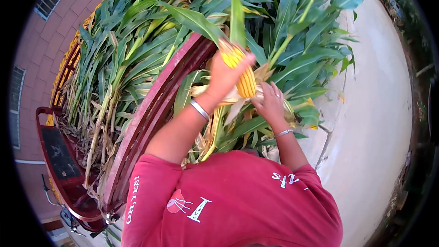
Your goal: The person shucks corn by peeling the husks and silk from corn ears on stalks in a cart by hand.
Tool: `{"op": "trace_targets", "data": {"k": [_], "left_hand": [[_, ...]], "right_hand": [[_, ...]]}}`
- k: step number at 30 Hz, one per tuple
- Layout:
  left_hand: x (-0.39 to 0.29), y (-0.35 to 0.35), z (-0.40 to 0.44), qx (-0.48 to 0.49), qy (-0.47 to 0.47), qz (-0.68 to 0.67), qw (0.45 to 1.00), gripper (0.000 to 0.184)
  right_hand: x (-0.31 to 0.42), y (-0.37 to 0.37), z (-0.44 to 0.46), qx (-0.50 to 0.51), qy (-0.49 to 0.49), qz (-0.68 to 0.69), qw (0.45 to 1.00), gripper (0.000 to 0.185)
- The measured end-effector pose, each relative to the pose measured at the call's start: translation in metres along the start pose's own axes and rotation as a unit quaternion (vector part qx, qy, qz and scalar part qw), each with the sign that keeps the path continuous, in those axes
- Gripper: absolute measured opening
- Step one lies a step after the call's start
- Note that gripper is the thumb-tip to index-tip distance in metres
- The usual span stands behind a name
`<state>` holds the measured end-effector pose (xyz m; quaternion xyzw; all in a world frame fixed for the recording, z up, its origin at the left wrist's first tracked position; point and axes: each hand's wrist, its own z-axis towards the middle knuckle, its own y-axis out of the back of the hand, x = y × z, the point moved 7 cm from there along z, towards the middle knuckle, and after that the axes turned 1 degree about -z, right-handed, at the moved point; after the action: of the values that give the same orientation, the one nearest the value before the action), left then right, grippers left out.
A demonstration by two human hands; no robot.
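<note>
A yellow ear of corn (247, 83) shows bare kernels, tip up, with pale husk (234, 96) peeled back around its base. My left hand (224, 74) is closed around the upper part of the ear, the thumb lying across the kernels. At the ear's lower right, my right hand (270, 101) grips the husk with curled fingers; some fingertips are hidden behind the leaves. Green corn stalks (292, 45) with long leaves surround both hands. Below the ear, dry husks and a stalk (217, 132) hang in front of my shirt.
On the left stands a dark red cart (169, 71) loaded with cut corn stalks (132, 50). Its rail runs close beside my left arm. A tiled wall (41, 50) rises behind it. Concrete paving (370, 87) stretches along the right, bordered by plants.
</note>
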<state>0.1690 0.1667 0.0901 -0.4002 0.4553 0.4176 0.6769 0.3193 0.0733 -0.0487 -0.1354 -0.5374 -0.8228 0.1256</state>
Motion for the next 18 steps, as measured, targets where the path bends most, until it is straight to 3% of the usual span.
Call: {"op": "trace_targets", "data": {"k": [2, 4, 5, 6, 7, 8, 10, 11, 14, 16, 18], "left_hand": [[0.019, -0.021, -0.014, 0.083, -0.020, 0.003, 0.996, 0.023], [0.013, -0.038, -0.027, 0.185, -0.059, 0.115, 0.974, 0.037], [0.011, -0.041, -0.031, 0.180, -0.059, 0.114, 0.975, 0.037], [0.005, -0.051, -0.039, 0.218, -0.100, 0.155, 0.958, 0.036], [0.000, -0.062, -0.048, 0.255, -0.142, 0.196, 0.936, 0.036], [0.003, -0.067, -0.052, 0.251, -0.144, 0.196, 0.937, 0.036], [0.001, -0.089, -0.075, 0.337, -0.261, 0.250, 0.869, 0.041], [0.007, -0.096, -0.085, 0.394, -0.250, 0.294, 0.834, 0.049], [-0.015, -0.084, -0.097, 0.338, -0.269, 0.320, 0.843, 0.060], [-0.014, -0.062, -0.105, 0.331, -0.237, 0.367, 0.837, 0.066], [0.004, -0.015, -0.094, 0.200, 0.017, 0.316, 0.927, 0.071]], "right_hand": [[-0.019, 0.010, 0.002, 0.000, 0.000, -0.054, 0.999, 0.058], [-0.040, 0.027, -0.001, -0.039, -0.051, 0.037, 0.997, 0.052], [-0.039, 0.031, -0.006, -0.036, -0.047, 0.036, 0.998, 0.052], [-0.051, 0.018, -0.015, 0.072, -0.182, 0.290, 0.937, 0.048], [-0.046, 0.006, -0.030, 0.172, -0.300, 0.514, 0.785, 0.045], [-0.027, 0.010, -0.034, 0.172, -0.288, 0.552, 0.763, 0.042], [-0.005, 0.012, -0.040, 0.158, -0.270, 0.597, 0.738, 0.038], [-0.002, 0.009, -0.042, 0.142, -0.263, 0.606, 0.737, 0.037], [0.003, -0.002, -0.036, 0.185, -0.378, 0.739, 0.527, 0.036], [0.010, -0.003, -0.030, 0.209, -0.438, 0.795, 0.364, 0.035], [0.014, 0.006, -0.017, 0.230, -0.405, 0.790, 0.398, 0.038]]}}
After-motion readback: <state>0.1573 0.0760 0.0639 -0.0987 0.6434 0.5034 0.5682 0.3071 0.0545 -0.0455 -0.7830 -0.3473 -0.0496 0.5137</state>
